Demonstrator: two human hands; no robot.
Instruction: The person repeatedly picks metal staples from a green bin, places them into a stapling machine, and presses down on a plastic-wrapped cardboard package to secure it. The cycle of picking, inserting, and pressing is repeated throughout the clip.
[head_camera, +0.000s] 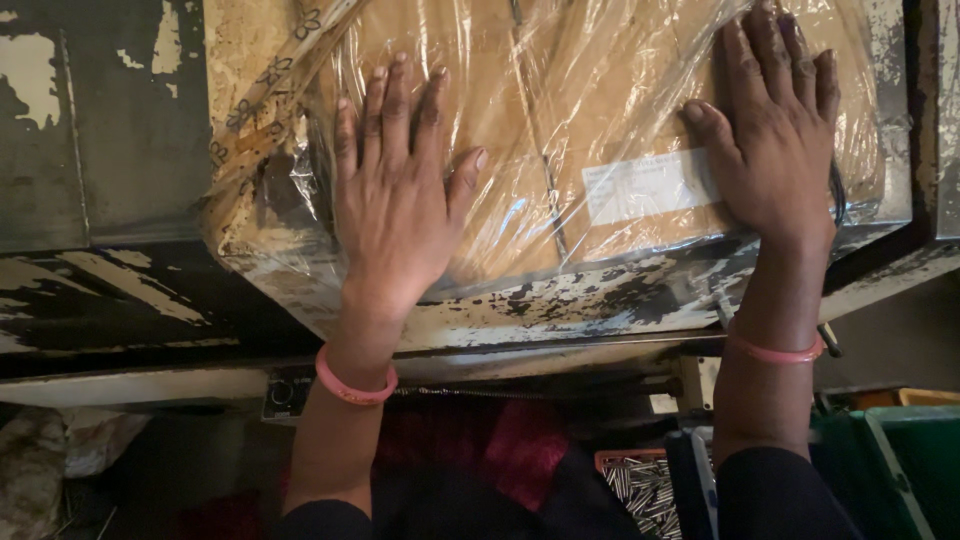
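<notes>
A brown cardboard package wrapped in clear plastic film (570, 130) lies on a worn metal bench top (130, 290) with chipped black paint. My left hand (395, 200) rests flat on the package's left half, fingers spread. On the package's right end, my right hand (775, 140) lies palm down just right of a white label (640, 185). Neither hand grips anything. Pink bands circle both wrists.
Under the bench edge at the lower right sits an orange tray of small metal pins (640, 485), with a green bin (890, 470) beside it. Crumpled pale cloth or plastic (50, 450) lies at the lower left. A dark metal frame (925, 120) borders the package's right side.
</notes>
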